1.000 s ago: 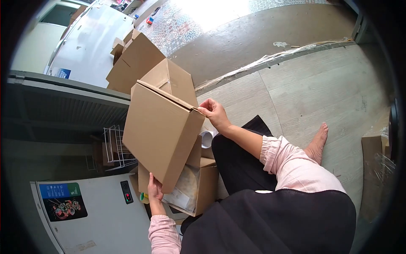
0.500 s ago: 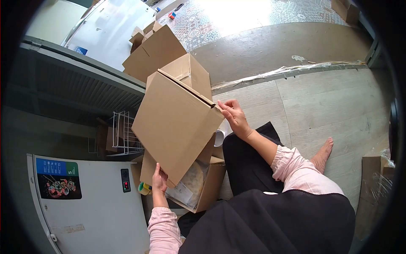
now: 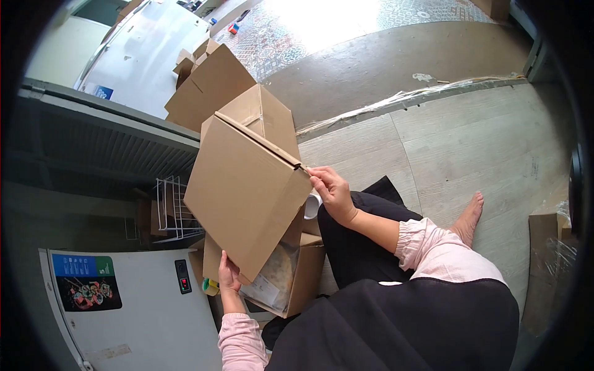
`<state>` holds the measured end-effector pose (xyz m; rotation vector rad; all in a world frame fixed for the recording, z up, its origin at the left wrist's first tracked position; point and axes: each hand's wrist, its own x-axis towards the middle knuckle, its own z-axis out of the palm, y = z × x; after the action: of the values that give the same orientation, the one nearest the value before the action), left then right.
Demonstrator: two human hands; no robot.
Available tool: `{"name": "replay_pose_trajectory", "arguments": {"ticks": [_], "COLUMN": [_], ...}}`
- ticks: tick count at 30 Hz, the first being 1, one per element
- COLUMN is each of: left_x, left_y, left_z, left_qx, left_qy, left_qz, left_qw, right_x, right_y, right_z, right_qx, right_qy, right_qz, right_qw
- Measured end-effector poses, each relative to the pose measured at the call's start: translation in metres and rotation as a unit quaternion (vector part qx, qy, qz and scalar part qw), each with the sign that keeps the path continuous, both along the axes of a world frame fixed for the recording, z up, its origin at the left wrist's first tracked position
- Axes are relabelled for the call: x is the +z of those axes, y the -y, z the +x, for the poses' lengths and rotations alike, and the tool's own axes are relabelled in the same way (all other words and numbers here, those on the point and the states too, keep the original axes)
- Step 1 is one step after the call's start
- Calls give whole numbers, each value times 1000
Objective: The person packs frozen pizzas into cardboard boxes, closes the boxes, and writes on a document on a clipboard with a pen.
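Observation:
A closed brown cardboard box (image 3: 244, 191) is held tilted in front of me, its broad plain side facing up. My left hand (image 3: 229, 274) grips its lower left edge, thumb on top and fingers partly hidden beneath. At the right corner, beside a dark gap in the seam, the fingertips of my right hand (image 3: 334, 196) pinch the cardboard edge. Under this box stands an open carton (image 3: 307, 272) with a clear plastic-wrapped item (image 3: 276, 278) inside. A white cylindrical object (image 3: 312, 206) shows partly behind my right hand.
Another carton (image 3: 278, 117) and an open-flapped box (image 3: 210, 86) stand beyond. To the left are a white wire rack (image 3: 179, 210), a white appliance (image 3: 148, 309) and a yellow-green tape roll (image 3: 210, 286). A plastic-wrapped carton (image 3: 544, 266) sits at far right.
The fingers of my right hand have curled closer onto the box corner. The whole view has shifted slightly; my left hand keeps its grip on the box.

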<state>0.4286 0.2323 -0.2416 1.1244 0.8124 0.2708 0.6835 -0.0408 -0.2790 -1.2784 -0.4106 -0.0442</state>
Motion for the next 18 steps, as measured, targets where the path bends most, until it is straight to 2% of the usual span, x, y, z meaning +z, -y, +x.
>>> {"name": "replay_pose_trajectory", "arguments": {"ticks": [6, 9, 11, 18], "left_x": [9, 9, 5, 10], "left_y": [1, 0, -6, -5], "left_z": [1, -1, -2, -2], "left_qx": [0, -2, -16, -25], "left_qy": [-10, -57, -69, -73], "left_qz": [-8, 34, 58, 62], "left_qw": [1000, 998, 996, 995], "right_x": [7, 4, 7, -2], "right_y": [7, 9, 12, 14], "right_z": [-11, -13, -13, -7], "right_qx": [16, -8, 42, 65], "right_qy": [-28, 11, -49, -12], "right_qz": [20, -23, -7, 4], "right_qw": [999, 1000, 998, 998]}}
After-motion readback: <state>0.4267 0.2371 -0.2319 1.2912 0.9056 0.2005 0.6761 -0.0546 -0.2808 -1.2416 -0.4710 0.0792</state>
